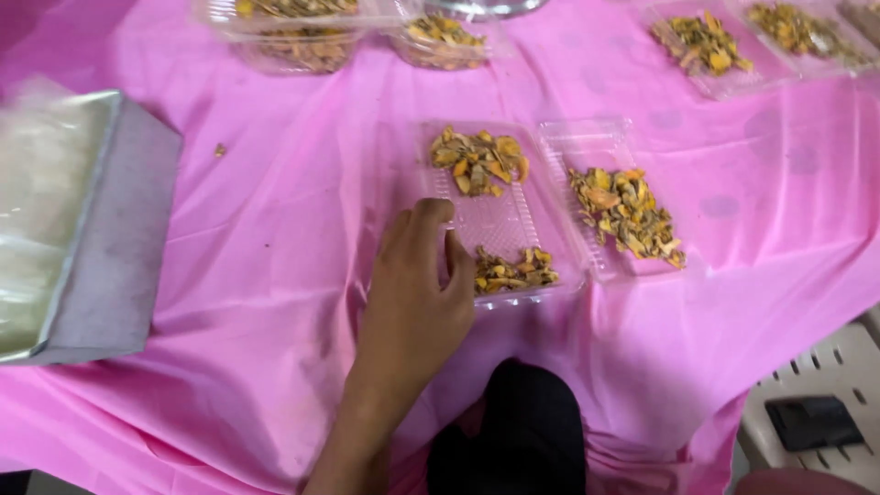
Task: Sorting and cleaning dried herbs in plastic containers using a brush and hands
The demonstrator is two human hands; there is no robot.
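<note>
Two clear trays (550, 197), left hand (417, 293) touching

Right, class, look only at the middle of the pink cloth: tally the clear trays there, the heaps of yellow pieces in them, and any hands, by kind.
Clear trays: 2, the left tray and the right tray
Heaps of yellow pieces: 3, the far heap, the near heap and the right heap
Hands: 1, the left hand
Total: 6
</note>
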